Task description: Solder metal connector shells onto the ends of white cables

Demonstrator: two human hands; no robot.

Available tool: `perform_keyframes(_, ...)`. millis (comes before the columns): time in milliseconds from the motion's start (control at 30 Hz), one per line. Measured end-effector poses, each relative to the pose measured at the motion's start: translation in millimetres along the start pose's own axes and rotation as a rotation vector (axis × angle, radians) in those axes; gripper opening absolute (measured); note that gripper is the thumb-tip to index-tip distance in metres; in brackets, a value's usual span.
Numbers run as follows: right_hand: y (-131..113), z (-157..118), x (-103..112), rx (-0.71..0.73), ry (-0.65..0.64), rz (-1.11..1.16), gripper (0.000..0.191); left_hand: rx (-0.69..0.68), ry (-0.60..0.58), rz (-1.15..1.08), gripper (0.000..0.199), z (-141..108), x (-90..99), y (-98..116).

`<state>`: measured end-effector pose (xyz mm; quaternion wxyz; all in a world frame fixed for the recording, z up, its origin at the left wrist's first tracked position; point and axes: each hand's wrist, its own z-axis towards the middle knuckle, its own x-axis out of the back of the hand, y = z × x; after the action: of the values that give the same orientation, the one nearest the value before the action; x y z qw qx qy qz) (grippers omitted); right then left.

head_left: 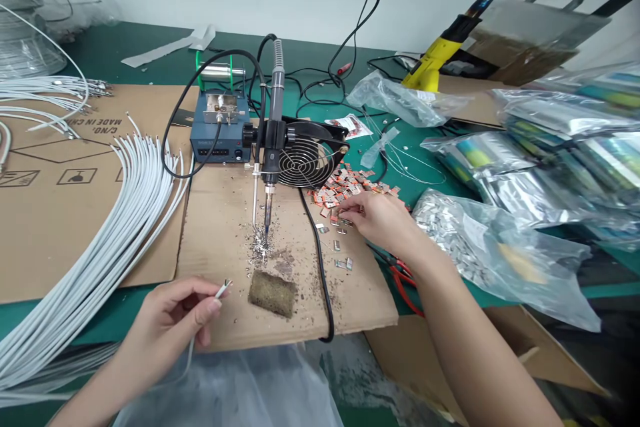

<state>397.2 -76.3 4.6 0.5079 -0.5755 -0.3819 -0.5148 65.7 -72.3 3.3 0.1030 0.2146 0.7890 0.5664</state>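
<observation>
My left hand [173, 317] is closed in a pinch on a white cable [221, 290], with thin stripped wires showing at its tip, above the front edge of a cardboard sheet [215, 240]. Over on the right, my right hand [383, 220] reaches to a pile of small orange-and-metal connectors [353, 181]. Its thumb and fingertips are pressed together among the pieces, hiding whatever is between them. Several loose metal connectors [337, 245] lie just below it. Between my hands, a soldering iron [273, 147] is clamped upright, tip down, over solder crumbs. A brown sponge [273, 293] lies nearer me.
A blue soldering station [220, 137] with a solder spool [217, 72] stands behind, beside a black fan [307, 157]. White cables [125, 227] are bundled at left. Red-handled pliers [403, 283], bagged metal parts [450, 233] and a yellow heat gun [433, 60] are at right. A black cord [320, 267] crosses the cardboard.
</observation>
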Motion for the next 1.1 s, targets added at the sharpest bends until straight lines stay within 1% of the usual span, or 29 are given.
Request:
perform_keyframes(100,-10.0,-7.9,6.0,0.028,0.058,0.006,0.012,-0.009,-0.016,-0.019,0.015,3.1,3.2,-5.6)
perform_keyframes(167,-20.3,-17.3,10.2,0.063,0.073,0.097,0.012,-0.017,-0.051,-0.058,0.019,5.6,6.1,-9.6)
perform_keyframes(233,-31.8,-28.5,12.1,0.112,0.015,0.349,0.013,-0.029,-0.096,-0.09,0.021,7.2,9.0,-11.9)
perform_keyframes(300,-42.7,-38.6,10.6,0.141,-0.09,0.647,0.013,-0.026,-0.144,-0.089,0.019,7.4,11.3,-10.9)
perform_keyframes(367,-52.2,-45.4,6.2,0.161,-0.158,0.803,0.013,0.006,-0.202,-0.058,0.019,6.8,12.6,-5.8)
perform_keyframes(400,-56.2,-47.3,3.4,0.175,-0.165,0.811,0.013,0.033,-0.218,-0.033,0.02,7.0,12.9,-1.7)
perform_keyframes(467,-62.7,-48.5,-2.3,0.215,-0.132,0.737,0.009,0.081,-0.229,0.041,0.022,10.5,13.0,8.8)
perform_keyframes(533,-67.7,-47.2,-7.1,0.244,-0.098,0.678,0.003,0.102,-0.246,0.149,0.023,20.1,12.5,20.8)
perform_keyframes(567,-69.9,-46.0,-8.9,0.244,-0.098,0.687,0.006,0.101,-0.278,0.207,0.024,27.4,12.0,26.6)
perform_keyframes(600,-72.0,-44.4,-10.5,0.232,-0.114,0.727,0.011,0.098,-0.311,0.248,0.023,36.0,11.4,32.0)
perform_keyframes(667,-76.8,-39.9,-13.4,0.174,-0.201,0.866,0.017,0.1,-0.359,0.277,0.023,54.6,9.3,40.7)
perform_keyframes(733,-82.6,-34.2,-16.4,0.077,-0.313,1.018,0.016,0.112,-0.39,0.259,0.021,71.1,6.5,46.5)
perform_keyframes(800,-89.1,-28.2,-20.1,-0.023,-0.397,1.16,0.015,0.126,-0.433,0.23,0.02,81.6,3.8,49.3)
perform_keyframes(867,-95.1,-23.6,-24.4,-0.1,-0.437,1.29,0.019,0.127,-0.485,0.208,0.019,85.7,2.1,49.4)
perform_keyframes(967,-100.1,-20.9,-30.2,-0.154,-0.444,1.446,0.027,0.113,-0.53,0.209,0.022,84.8,1.4,46.7)
perform_keyframes(1100,-100.1,-21.7,-32.8,-0.187,-0.454,1.515,0.031,0.095,-0.542,0.221,0.026,83.4,1.3,43.7)
